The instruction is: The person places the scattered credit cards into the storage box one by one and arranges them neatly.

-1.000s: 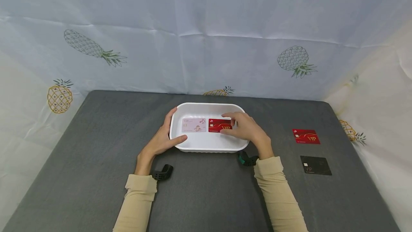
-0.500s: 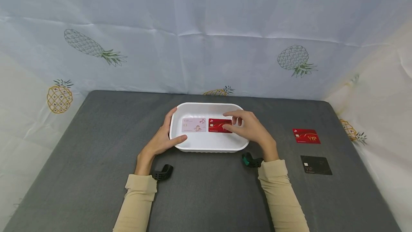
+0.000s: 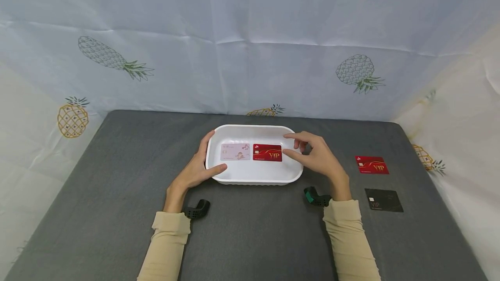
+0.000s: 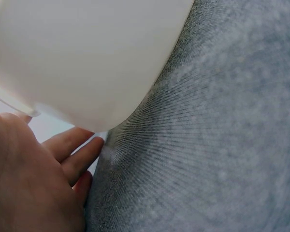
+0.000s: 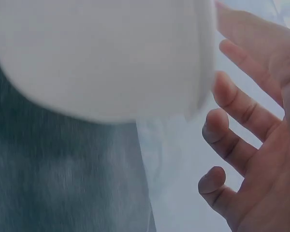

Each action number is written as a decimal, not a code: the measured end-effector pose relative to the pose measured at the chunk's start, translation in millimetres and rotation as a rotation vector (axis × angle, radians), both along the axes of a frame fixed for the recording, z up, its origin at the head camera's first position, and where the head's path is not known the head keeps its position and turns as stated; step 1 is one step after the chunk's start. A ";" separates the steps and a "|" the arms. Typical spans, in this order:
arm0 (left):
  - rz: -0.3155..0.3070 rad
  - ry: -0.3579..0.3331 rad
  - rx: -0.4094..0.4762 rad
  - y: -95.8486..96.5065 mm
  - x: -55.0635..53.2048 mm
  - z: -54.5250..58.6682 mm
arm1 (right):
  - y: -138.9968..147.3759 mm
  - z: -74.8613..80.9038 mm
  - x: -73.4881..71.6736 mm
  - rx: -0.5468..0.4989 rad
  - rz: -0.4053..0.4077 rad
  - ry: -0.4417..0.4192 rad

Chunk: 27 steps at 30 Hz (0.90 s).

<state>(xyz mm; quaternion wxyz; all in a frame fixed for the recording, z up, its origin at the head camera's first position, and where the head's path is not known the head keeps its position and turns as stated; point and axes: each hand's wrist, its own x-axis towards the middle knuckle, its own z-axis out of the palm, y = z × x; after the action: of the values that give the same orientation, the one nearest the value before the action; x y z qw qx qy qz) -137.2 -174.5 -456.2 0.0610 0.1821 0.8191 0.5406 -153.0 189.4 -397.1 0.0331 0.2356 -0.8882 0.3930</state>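
Left hand [image 3: 196, 167], fingers spread, touches white tray [image 3: 250, 171]; pink card [image 3: 235, 151] and one red card [image 3: 267, 152] already lie inside. Empty right hand [image 3: 320, 157], fingers parted, hovers at its right end; second red card [image 3: 372, 165] and black card [image 3: 384, 200] remain on worktop [image 3: 250, 233].

Your head view is softly and evenly lit: faint shadows lie on the grey table [image 3: 250, 237] along your sleeves [image 3: 164, 242], and a mild sheen shows inside the white tray [image 3: 254, 174]. The curtain [image 3: 273, 16] looks bluish past the table's far edge, creamier by its right edge. Small print on the cards [image 3: 235, 151] is too fine for you to read. In your left wrist view, the table surface at right goes out of focus; your right wrist view looks hazy, the tray's rim blurred, your right hand [image 5: 261, 159] crisper.
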 end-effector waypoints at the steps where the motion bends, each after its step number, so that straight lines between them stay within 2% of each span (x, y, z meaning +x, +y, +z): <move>1: 0.002 0.001 -0.003 -0.2 0.1 0.0 | 4.2 -1.2 0.6 -0.005 0.000 0.003; 7: -0.002 0.005 -0.007 -0.6 0.2 0.4 | 33.2 -6.2 8.2 -0.017 -0.016 -0.015; 15: 0.004 -0.025 0.006 -0.4 2.2 3.2 | 68.5 -12.3 18.6 0.023 -0.039 -0.009; 27: 0.000 -0.015 -0.007 -0.1 1.2 2.0 | 120.6 -22.9 33.3 -0.005 -0.063 -0.039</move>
<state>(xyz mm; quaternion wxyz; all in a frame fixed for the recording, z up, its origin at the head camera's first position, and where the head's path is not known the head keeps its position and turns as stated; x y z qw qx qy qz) -136.0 -174.6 -454.2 0.0679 0.1775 0.8206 0.5390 -119.8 310.0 -420.0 0.0287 0.1997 -0.8947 0.3984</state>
